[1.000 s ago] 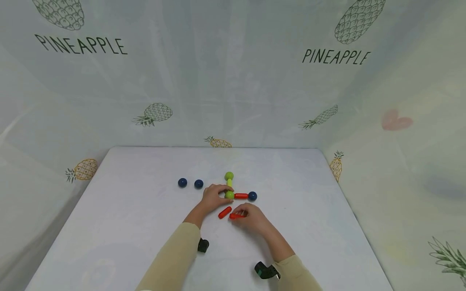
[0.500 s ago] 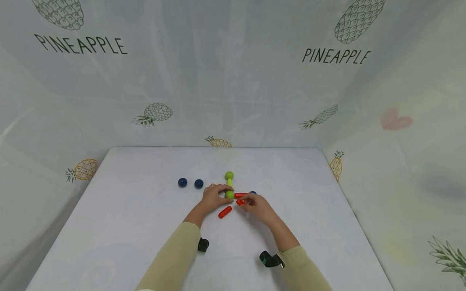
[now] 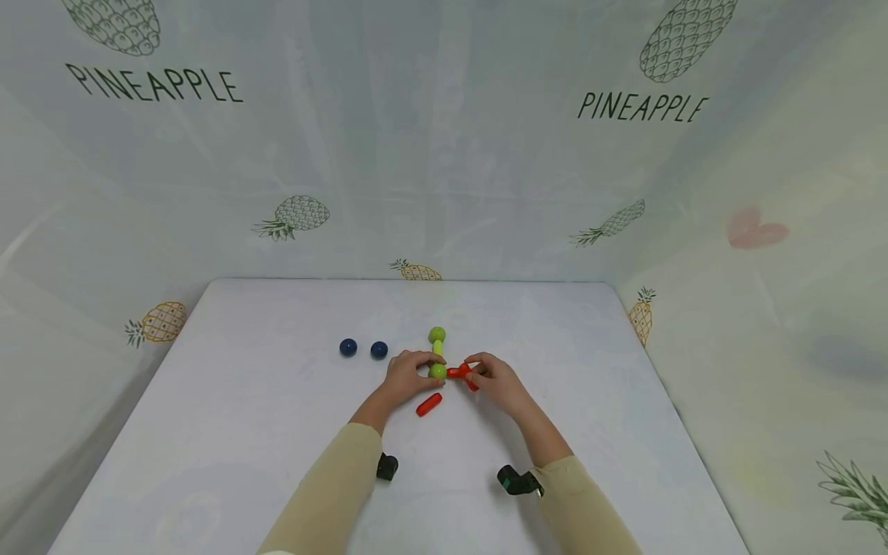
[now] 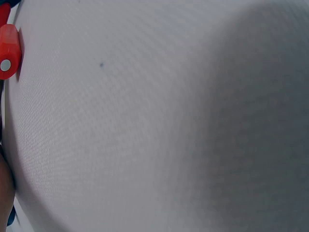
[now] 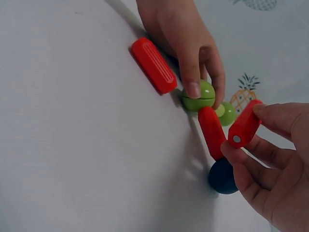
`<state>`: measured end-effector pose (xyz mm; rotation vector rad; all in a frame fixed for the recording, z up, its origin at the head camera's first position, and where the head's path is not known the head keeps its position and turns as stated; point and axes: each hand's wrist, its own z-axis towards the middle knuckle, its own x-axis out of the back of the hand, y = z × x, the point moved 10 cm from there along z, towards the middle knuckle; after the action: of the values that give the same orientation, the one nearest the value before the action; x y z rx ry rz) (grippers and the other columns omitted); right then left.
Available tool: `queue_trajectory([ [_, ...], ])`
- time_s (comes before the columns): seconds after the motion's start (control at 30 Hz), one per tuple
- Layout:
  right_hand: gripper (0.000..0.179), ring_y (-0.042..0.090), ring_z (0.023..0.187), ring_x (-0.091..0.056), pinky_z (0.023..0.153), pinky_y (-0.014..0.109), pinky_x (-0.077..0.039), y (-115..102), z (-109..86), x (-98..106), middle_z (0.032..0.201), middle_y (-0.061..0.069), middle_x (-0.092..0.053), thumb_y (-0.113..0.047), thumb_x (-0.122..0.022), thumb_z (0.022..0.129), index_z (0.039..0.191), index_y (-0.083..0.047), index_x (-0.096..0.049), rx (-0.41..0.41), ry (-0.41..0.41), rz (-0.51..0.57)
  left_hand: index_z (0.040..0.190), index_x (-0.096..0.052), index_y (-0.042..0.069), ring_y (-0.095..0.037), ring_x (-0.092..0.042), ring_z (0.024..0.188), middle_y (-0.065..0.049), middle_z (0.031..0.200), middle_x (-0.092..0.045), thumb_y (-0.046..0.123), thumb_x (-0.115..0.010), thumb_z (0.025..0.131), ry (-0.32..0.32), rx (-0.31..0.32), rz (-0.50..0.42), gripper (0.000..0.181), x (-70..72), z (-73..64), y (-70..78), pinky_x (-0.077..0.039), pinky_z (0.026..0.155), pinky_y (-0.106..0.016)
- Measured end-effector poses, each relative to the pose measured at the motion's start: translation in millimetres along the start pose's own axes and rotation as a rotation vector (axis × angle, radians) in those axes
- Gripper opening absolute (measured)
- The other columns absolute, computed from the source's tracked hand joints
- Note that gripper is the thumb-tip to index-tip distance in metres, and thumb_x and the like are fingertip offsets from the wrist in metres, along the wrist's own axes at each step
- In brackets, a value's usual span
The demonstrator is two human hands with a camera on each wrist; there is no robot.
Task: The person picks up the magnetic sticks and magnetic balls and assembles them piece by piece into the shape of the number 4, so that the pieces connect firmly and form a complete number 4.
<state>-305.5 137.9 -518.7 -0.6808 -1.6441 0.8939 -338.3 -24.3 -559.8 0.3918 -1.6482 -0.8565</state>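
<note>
While left hand (image 3: 409, 375) grips green ball (image 3: 438, 371), right hand (image 3: 501, 385) pinches red rod (image 5: 245, 125) between thumb (image 5: 277, 117) and fingers (image 5: 235, 153).

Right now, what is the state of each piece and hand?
Left hand: gripping near green ball
Right hand: pinching red rod
Yellow-green rod: touching far green ball
Second red rod: between near green ball, blue ball
Third red rod: loose
Two other blue balls: loose

Red rods (image 3: 428, 405), one lime rod (image 3: 438, 348); green balls (image 3: 437, 334), navy balls (image 3: 348, 348). Table (image 3: 243, 401) white. Far cloth (image 3: 444, 139) pale grey, pineapple-printed.
</note>
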Motion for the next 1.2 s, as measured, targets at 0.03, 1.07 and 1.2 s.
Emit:
queue_trajectory([
  [0.03, 0.025, 0.018, 0.078, -0.058, 0.067, 0.03, -0.048, -0.4, 0.8, 1.6, 0.09, 0.003, -0.063, -0.011, -0.063, 0.095, 0.12, -0.008, -0.062, -0.002, 0.008, -0.002, 0.115, -0.069, 0.028, -0.019, -0.048, 0.107, 0.011, 0.109, -0.064, 0.034, -0.08, 0.082, 0.0, -0.003, 0.0, 0.035, 0.2, -0.2, 0.6, -0.033, 0.094, -0.044],
  [1.07, 0.033, 0.027, 0.09, -0.061, 0.07, 0.033, -0.05, 12.8, 25.2, 37.3, 0.107, 0.012, -0.063, -0.013, -0.063, 0.095, 0.128, -0.009, -0.061, -0.047, 0.218, 0.046, 0.113, -0.069, 0.03, -0.016, -0.048, 0.103, 0.014, 0.106, -0.063, 0.034, -0.081, 0.081, 0.004, 0.004, -0.01, 0.034, -0.2, 0.9, -3.3, -0.033, 0.091, -0.039],
  [1.2, 0.034, 0.026, 0.089, -0.061, 0.07, 0.033, -0.049, 16.8, 28.1, 38.2, 0.107, 0.012, -0.063, -0.013, -0.063, 0.095, 0.129, -0.009, -0.06, -0.059, 0.226, 0.043, 0.114, -0.069, 0.03, -0.016, -0.047, 0.102, 0.013, 0.108, -0.063, 0.034, -0.081, 0.081, 0.004, 0.001, -0.004, 0.035, 0.0, 0.6, -2.5, -0.034, 0.089, -0.039],
])
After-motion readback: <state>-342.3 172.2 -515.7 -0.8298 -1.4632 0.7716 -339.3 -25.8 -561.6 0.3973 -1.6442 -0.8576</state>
